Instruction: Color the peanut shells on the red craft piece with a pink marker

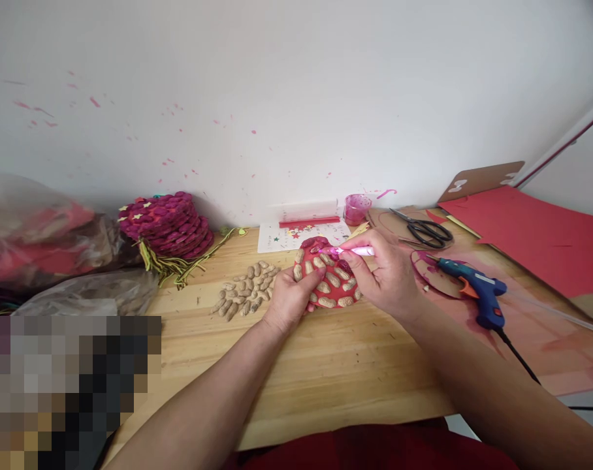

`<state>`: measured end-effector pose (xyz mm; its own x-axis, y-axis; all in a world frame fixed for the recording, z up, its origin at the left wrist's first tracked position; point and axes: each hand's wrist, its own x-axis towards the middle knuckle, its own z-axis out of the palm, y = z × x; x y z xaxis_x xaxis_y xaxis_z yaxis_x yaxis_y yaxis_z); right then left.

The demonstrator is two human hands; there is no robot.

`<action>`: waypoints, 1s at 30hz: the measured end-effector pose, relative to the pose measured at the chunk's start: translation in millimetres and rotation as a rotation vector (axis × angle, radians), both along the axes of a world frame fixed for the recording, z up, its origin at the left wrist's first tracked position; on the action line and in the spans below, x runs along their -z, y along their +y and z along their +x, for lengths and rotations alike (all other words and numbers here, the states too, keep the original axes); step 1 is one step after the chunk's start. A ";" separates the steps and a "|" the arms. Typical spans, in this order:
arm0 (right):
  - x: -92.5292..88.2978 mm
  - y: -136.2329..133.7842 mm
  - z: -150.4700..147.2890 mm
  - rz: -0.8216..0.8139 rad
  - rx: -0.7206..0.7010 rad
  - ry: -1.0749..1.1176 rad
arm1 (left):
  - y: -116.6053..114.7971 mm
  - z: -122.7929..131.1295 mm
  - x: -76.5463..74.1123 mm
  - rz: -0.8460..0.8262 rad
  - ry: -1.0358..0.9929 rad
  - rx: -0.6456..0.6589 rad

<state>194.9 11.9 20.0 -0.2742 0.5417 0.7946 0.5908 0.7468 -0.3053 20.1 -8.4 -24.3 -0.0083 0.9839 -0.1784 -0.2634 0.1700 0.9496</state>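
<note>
My left hand (290,295) grips a red disc (320,279) by its left side, thumb on top. Peanuts in their shells are fixed over the disc; those along its upper edge are magenta, the others bare tan. Between the fingers of my right hand (385,271) is a paintbrush (356,250) with a pale handle. Its magenta tip touches or hovers just over the upper part of the disc; I cannot tell which. Loose peanuts (247,288) lie spread on the wooden table (296,378), left of my left hand.
A stack of magenta peanut discs (172,225) with yellow-green cords stands at the left, near plastic bags (91,294). Behind the disc are a sheet with stars (272,239) and a paint cup (358,209). Scissors (426,232), a glue gun (482,294) and red card (546,235) lie right.
</note>
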 end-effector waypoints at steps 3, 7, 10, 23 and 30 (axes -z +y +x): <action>0.4 -0.1 -0.2 0.003 -0.002 -0.026 | -0.7 0.6 -2.3 -0.013 -0.012 -0.006; 1.9 0.8 0.1 0.029 -0.001 -0.009 | -1.1 0.7 -2.3 -0.027 -0.014 -0.009; 3.1 1.6 -0.5 0.019 -0.014 -0.011 | -0.3 0.2 -0.1 -0.025 -0.001 -0.008; 2.4 2.0 -1.5 0.045 0.003 -0.029 | 2.2 -0.3 1.6 -0.028 0.017 -0.018; 1.5 2.6 0.0 0.054 0.021 -0.028 | 1.9 -0.5 2.8 -0.016 0.018 -0.025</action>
